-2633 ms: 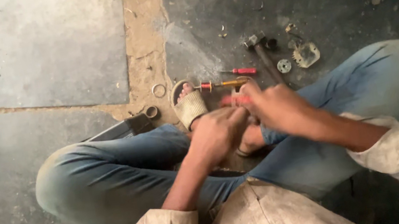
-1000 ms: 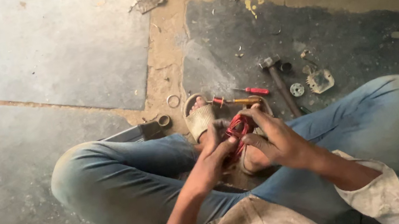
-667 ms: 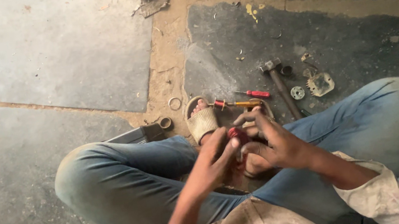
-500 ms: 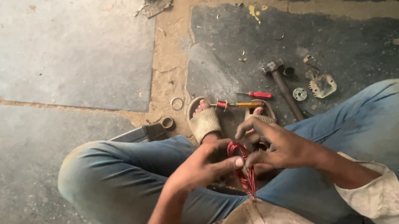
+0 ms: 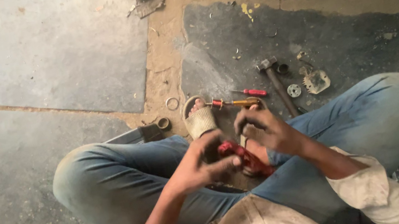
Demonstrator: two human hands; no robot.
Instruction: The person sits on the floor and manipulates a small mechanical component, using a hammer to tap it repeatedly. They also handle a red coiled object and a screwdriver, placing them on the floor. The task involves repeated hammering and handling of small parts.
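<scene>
A red part (image 5: 242, 157) is gripped by the left hand (image 5: 200, 165). The right hand (image 5: 267, 128) is held just beside it, fingers curled loosely, holding nothing visible. A hammer (image 5: 276, 82) lies farther off

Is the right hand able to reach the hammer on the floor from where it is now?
Probably yes. The hammer lies just beyond the right hand, with open floor between them, though that hand is busy at the red object.
</scene>
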